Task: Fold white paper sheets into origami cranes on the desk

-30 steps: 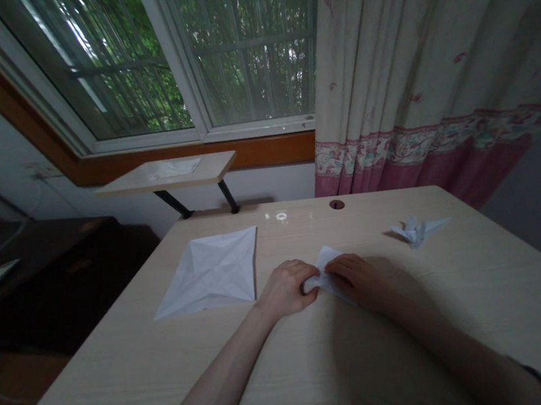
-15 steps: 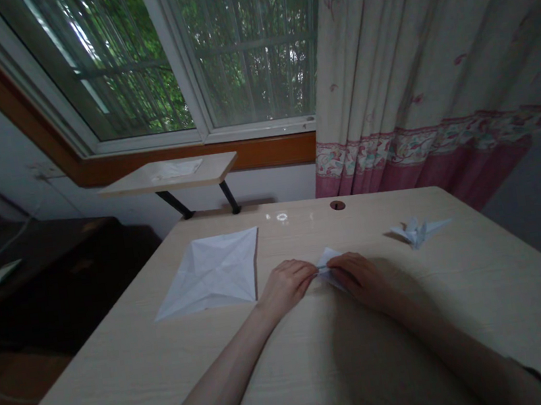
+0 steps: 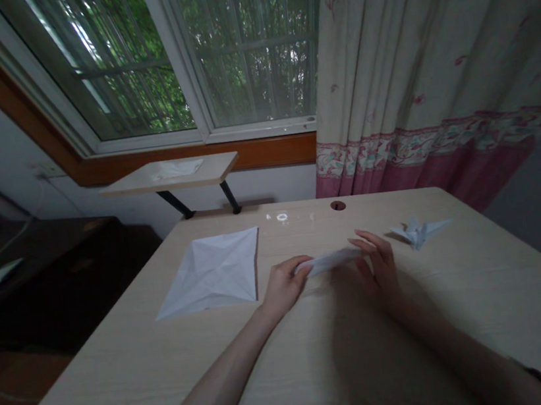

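Note:
Between my hands is a folded piece of white paper (image 3: 332, 260), slightly blurred and now lying lengthwise from left to right. My left hand (image 3: 285, 287) pinches its left end between thumb and fingers. At the paper's right end, my right hand (image 3: 377, 268) has its fingers and thumb apart; whether a fingertip touches the paper I cannot tell. A creased white paper sheet (image 3: 215, 273) lies flat to the left of my left hand. Right of my right hand sits a folded paper crane (image 3: 417, 234) with its wings spread.
The light wooden desk (image 3: 273, 375) carries a small raised shelf (image 3: 216, 165) at the back left, with white paper (image 3: 179, 168) on it. A round cable hole (image 3: 337, 205) is near the back edge. Behind stand a window and a floral curtain (image 3: 384, 81). A dark cabinet (image 3: 82, 254) is at left.
The folded paper has been turned and raised, showing as a long strip. My right hand has loosened its pinch and moved slightly right, fingers spreading. My left hand keeps its hold.

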Demonstrator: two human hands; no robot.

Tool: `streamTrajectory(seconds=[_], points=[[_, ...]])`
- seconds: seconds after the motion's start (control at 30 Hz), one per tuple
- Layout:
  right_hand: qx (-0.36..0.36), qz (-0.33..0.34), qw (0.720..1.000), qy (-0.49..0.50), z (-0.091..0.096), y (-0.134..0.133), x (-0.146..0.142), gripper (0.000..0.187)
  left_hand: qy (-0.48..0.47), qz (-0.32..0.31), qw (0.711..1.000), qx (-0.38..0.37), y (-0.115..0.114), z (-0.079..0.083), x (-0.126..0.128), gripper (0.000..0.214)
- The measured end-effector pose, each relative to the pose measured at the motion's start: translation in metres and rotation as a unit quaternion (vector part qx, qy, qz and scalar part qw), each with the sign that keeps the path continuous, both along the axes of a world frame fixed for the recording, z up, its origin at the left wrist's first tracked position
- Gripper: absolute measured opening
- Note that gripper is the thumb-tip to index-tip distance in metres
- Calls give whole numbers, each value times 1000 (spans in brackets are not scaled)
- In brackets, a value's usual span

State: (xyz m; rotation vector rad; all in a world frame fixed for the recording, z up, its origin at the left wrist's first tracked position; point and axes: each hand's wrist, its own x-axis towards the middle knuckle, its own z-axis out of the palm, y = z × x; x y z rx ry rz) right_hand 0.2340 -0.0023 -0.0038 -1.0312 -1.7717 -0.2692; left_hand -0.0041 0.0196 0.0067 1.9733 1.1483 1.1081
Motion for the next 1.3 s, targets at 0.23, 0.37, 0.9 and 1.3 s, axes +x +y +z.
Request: streamTrajectory(seconds=[0.23,0.37,0.9,1.3], points=[[8,-55,998,-22,0,-7,-9,46,-132,0,984,-118,4,-1,5,26],[11,-55,997,-44,1,-8,-9,48,-150,-25,974,-170,3,-2,6,33],[-93,74,977,-177,-5,1,-7,32,197,109,972,63,-4,4,4,22],[-182,83,953,-226,-18,8,-8,38,226,91,963,118,-6,-2,5,14]])
